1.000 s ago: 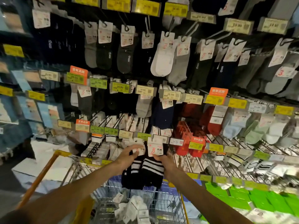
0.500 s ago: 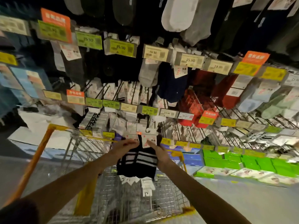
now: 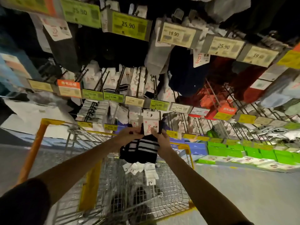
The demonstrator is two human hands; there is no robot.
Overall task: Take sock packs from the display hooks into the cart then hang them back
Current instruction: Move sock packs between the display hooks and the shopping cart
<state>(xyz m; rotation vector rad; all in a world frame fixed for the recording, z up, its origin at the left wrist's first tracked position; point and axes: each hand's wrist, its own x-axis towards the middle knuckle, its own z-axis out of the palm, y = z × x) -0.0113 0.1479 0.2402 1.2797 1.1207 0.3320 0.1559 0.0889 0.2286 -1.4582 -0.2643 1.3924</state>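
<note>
Sock wall fills the head view: hooks loaded with stock, price tags in rows, green boxes low on the right. Down below, the cart stands against the display.

Both hands are up over it. The left hand and right hand pinch the striped pack by its card, fingers curled on either edge. The socks dangle above the basket, clear of the wire.

Already some white packs lie in the cart, so the taking looks well under way. This one is off its hook but not dropped, and the whole hanging-back half seems yet to come.

Against a second ago: the pack was up at hook level, among the tags. Now it sits lower, over the cart, and the view has tipped down and drawn closer.
</note>
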